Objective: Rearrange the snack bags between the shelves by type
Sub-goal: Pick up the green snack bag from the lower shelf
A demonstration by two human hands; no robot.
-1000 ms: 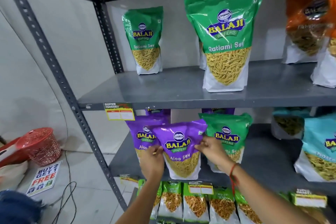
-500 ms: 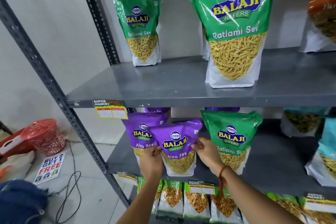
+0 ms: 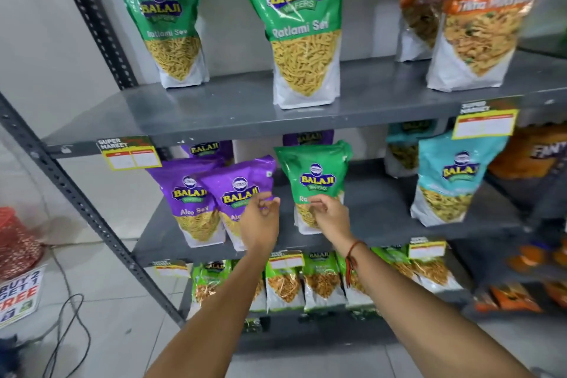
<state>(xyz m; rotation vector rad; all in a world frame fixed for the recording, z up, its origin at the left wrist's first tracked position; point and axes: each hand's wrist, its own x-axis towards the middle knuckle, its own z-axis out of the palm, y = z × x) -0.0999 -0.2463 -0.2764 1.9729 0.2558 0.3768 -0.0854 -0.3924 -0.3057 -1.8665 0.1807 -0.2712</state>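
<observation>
On the middle shelf [image 3: 383,218] a purple Aloo Sev bag [image 3: 242,181] stands upright, overlapping a second purple bag [image 3: 181,190] to its left. A green Ratlami Sev bag [image 3: 316,169] stands just to the right of them. My left hand [image 3: 259,221] hovers in front of the front purple bag, fingers loosely apart and holding nothing. Right in front of the green bag's lower half is my right hand [image 3: 329,218], fingers curled loosely, also holding nothing. Two more green Ratlami Sev bags [image 3: 167,9] [image 3: 300,24] stand on the top shelf [image 3: 230,107].
Orange bags [image 3: 487,9] stand at the top right, teal bags [image 3: 454,175] at the middle right. Several small packets [image 3: 322,282] line the lower shelf. The rack's grey post [image 3: 76,193] slants at left. A red basket [image 3: 15,242], a sign [image 3: 18,294] and a cable [image 3: 70,331] lie on the floor.
Both hands have let go of the front purple bag, which now stands on the middle shelf. My right hand has shifted right, in front of the green bag. The view has moved closer.
</observation>
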